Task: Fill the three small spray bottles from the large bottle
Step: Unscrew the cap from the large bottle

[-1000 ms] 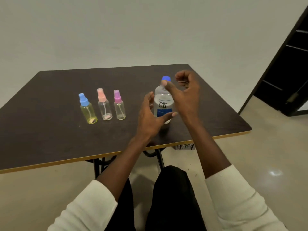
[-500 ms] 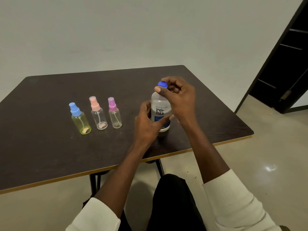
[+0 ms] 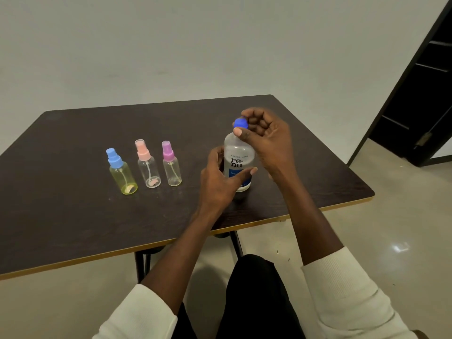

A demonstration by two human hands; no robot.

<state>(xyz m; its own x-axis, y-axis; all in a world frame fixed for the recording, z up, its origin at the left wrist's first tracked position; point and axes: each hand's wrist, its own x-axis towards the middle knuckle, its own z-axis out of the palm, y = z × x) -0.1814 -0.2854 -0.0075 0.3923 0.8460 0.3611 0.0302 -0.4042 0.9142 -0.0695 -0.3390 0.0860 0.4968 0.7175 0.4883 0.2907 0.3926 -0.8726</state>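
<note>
Your left hand (image 3: 217,182) grips the upright large bottle (image 3: 238,162) on the table (image 3: 73,216). Your right hand (image 3: 265,137) pinches its blue cap (image 3: 240,123). Three spray bottles (image 3: 148,165) stand capped, well left.

The left hand (image 3: 217,182) hides the large bottle's (image 3: 238,155) lower left side; right hand (image 3: 266,140) slightly blurred.

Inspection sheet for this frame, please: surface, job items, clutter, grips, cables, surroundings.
Surface: dark table, light edge band.
Job items: large bottle upright, blue cap on; blue-capped spray bottle, pink-capped spray bottle, purple-capped spray bottle in a row, capped, look empty.
Clutter: nothing seen.
Grips: left hand holds the large bottle's body; right hand pinches its cap.
Cables: nothing seen.
Surroundings: plain wall, dark door at right, pale floor.
</note>
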